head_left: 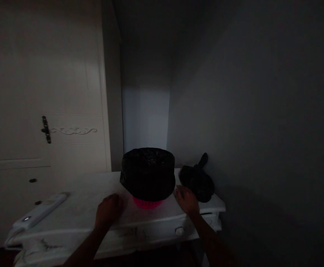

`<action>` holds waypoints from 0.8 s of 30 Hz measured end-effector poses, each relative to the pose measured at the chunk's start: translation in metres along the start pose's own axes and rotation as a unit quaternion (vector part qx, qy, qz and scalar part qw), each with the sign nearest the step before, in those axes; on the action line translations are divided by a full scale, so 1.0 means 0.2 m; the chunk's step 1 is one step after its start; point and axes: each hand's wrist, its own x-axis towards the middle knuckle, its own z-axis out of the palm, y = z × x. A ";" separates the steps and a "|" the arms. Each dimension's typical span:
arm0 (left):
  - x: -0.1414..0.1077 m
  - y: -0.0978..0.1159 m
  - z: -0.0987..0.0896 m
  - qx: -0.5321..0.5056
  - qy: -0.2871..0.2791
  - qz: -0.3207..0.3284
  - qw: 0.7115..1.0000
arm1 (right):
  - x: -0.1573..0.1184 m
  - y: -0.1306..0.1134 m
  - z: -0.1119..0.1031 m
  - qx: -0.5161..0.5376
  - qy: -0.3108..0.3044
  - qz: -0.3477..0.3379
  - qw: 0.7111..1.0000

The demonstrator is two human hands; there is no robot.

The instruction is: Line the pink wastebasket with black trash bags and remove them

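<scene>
A pink bin [147, 203] with ribbed sides stands on a white dresser top [81, 207]. A black plastic bag [148, 178] is draped over its rim and hides most of it. My left hand [109, 209] rests on the dresser to the left of the bin, its fingers curled in and nothing visible in them. My right hand [187, 200] lies on the other side with its fingers stretched out, close to the bag's lower edge. Just behind that hand sits a bundled black plastic bag [197, 181] with a twisted end sticking up.
A white power strip [41, 212] lies along the dresser's left side. A drawer with a round knob [179, 231] is at the front. To the left rises a white wardrobe [75, 92] with a dark handle. A grey wall [250, 111] borders the right side. The room is dim.
</scene>
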 end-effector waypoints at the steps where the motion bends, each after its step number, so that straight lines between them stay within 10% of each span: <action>1: 0.00 0.00 0.00 -0.001 0.000 0.000 1.000 | 0.00 0.00 0.00 -0.002 -0.001 0.001 1.000; 24: 0.01 -0.01 0.02 0.004 0.001 -0.001 1.000 | 0.00 0.03 0.05 -0.007 0.004 -0.003 1.000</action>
